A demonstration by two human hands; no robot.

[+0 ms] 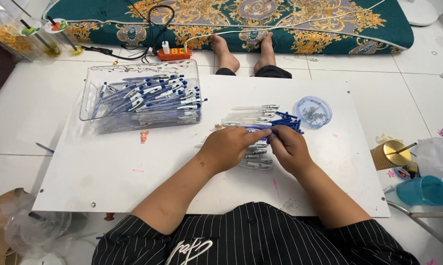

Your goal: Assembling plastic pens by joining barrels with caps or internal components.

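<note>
Both hands met knuckles-up at the middle of the white worktop: left hand and right hand pinched one blue pen between fingertips. Loose pen parts lay at twelve o'clock, a clear bin of pens at ten, a small round lid at one.

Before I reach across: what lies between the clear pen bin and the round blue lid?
In the head view, loose clear pen barrels lie between the bin and the lid.

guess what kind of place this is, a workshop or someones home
Likely a home floor used for piecework: a patterned mattress lies on the tiled floor, and both hands work at a white board beside a clear bin of blue-and-white pens.
</note>
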